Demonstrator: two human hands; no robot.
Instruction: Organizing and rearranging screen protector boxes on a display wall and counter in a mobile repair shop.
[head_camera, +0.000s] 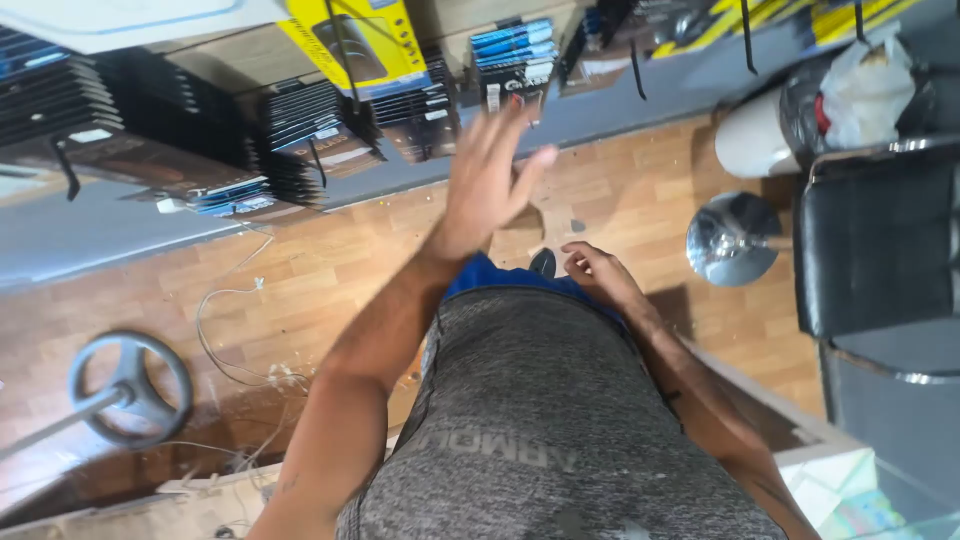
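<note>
Left hand (490, 180): yours, raised, fingers spread wide, empty, nearest the boxes (310, 135) stacked ahead and slightly left of it on the shelf (90, 225), not touching. Right hand (600, 272): low by your waist, loosely curled, empty, farther off.

- wood floor (330, 260) mid frame open
- stacked boxes (300, 130) crowd the upper left
- left hand (490, 180) raised, spread, just before them
- black chair (875, 240) and chrome base (730, 238) block the right
- cables (225, 340), round stand base (130, 388) lower left
</note>
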